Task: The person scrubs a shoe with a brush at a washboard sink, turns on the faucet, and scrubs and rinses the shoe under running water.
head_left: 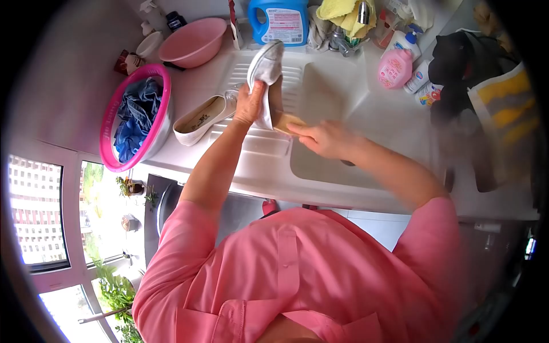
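Note:
My left hand (249,104) is closed around a white shoe (266,67), holding it raised with the toe pointing away from me over the ribbed drainboard. In my right hand (325,139) is a brush with a light wooden handle (285,122). The brush lies against or just beside the shoe's heel end; its bristles are hard to make out. A second white shoe (197,121) rests on the drainboard left of my left hand, its insole facing up. Part of that shoe's toe is hidden behind my left hand.
The sink basin (343,166) is to the right. A pink-rimmed basket (106,123) of blue clothes and a pink basin (197,43) stand left. Along the back are a blue detergent jug (280,23), yellow cloth (337,14) and pink bottle (394,68). Dark and yellow-striped fabric (509,108) hangs right.

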A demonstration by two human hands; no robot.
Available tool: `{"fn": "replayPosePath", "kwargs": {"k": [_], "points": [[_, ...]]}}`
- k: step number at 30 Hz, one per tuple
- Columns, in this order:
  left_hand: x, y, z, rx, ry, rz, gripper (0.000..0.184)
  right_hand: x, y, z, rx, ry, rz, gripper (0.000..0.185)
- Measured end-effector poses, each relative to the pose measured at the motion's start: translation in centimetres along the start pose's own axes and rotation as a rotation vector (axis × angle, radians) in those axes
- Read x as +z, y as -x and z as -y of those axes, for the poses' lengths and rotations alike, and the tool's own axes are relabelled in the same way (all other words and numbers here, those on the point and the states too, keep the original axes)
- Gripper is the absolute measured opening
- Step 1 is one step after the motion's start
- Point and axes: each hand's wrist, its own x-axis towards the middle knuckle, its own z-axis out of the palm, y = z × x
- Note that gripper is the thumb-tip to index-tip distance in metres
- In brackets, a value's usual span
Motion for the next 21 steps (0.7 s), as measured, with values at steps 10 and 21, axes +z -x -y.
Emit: {"fn": "replayPosePath", "kwargs": {"k": [10,21], "points": [[-1.3,-2.9,5.3,0.002,0.190,-0.195,0.089,6.6,-3.9,3.3,0.009,-1.387,-0.231,0.044],[-0.8,-3.3,5.3,-0.092,0.344,-0.085,0.102,3.2,-1.4,1.2,-0.031,-0.187,-0.489,0.043]]}}
